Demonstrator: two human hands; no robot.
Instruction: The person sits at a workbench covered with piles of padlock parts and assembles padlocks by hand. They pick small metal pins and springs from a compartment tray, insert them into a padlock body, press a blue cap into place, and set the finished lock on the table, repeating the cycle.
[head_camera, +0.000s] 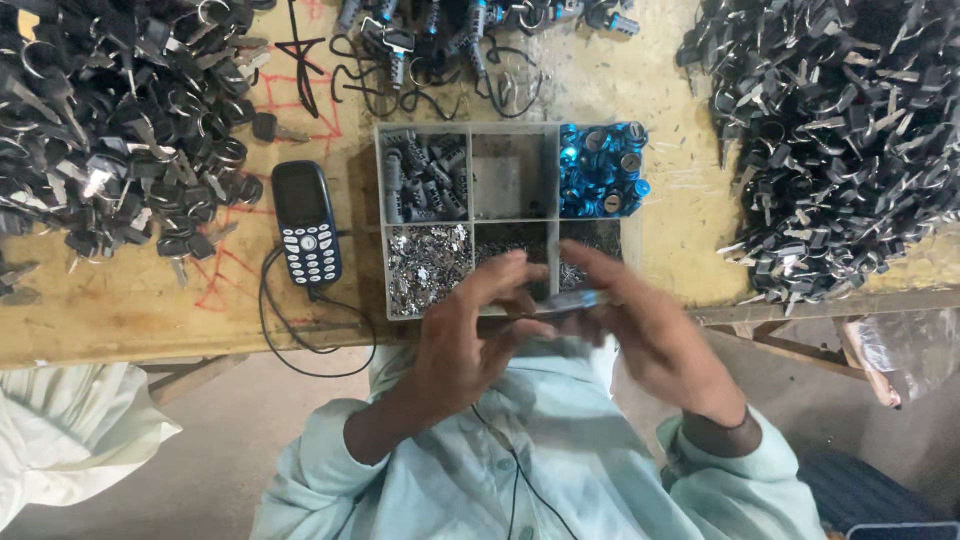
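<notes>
head view | left hand (470, 340) and right hand (640, 330) meet over tray (515, 130) edge on bench (120, 310) | fingers of both grip a small blurred blue part (572, 303) | phone (306, 224) left of tray

Small blue-tinted metal cylinder (572, 302); blurred; lying level, pinched over the tray's near edge.

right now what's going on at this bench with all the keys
A person in a pale shirt holds a small blue-and-silver part between the left hand and right hand, just over the near edge of a divided tray. The tray holds grey cylinders, blue lock pieces and tiny metal bits. Piles of keys lie on both sides of the wooden bench, and a dark phone rests left of the tray.
</notes>
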